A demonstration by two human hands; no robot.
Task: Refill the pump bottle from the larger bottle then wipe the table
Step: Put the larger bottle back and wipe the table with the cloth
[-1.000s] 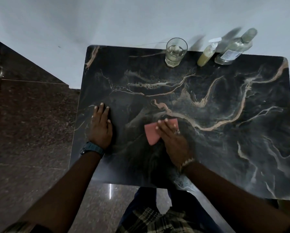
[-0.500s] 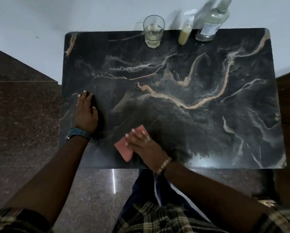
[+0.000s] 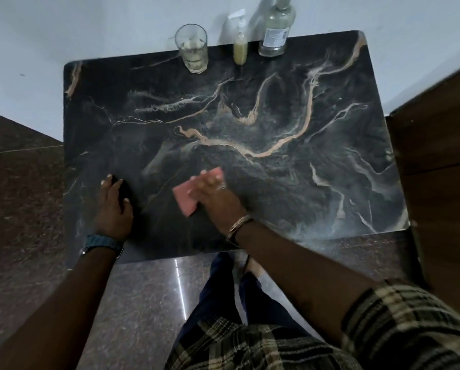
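My right hand (image 3: 215, 196) presses flat on a pink cloth (image 3: 187, 197) lying on the black marble table (image 3: 290, 182), near its front edge and left of centre. My left hand (image 3: 114, 206) rests flat on the table at the front left, fingers apart, holding nothing. At the back edge stand the small pump bottle (image 3: 240, 42) with yellowish liquid and, right of it, the larger clear bottle (image 3: 275, 28) with a label. Both bottles are upright and far from my hands.
A drinking glass (image 3: 193, 49) with a little liquid stands at the back edge, left of the pump bottle. A white wall lies behind the table. A wooden surface (image 3: 437, 156) adjoins the table's right side. Dark stone floor lies left and in front.
My right hand has slid the pink cloth back toward the front of the table and then slightly right. My left hand stays flat at the front left. The camera view has shifted.
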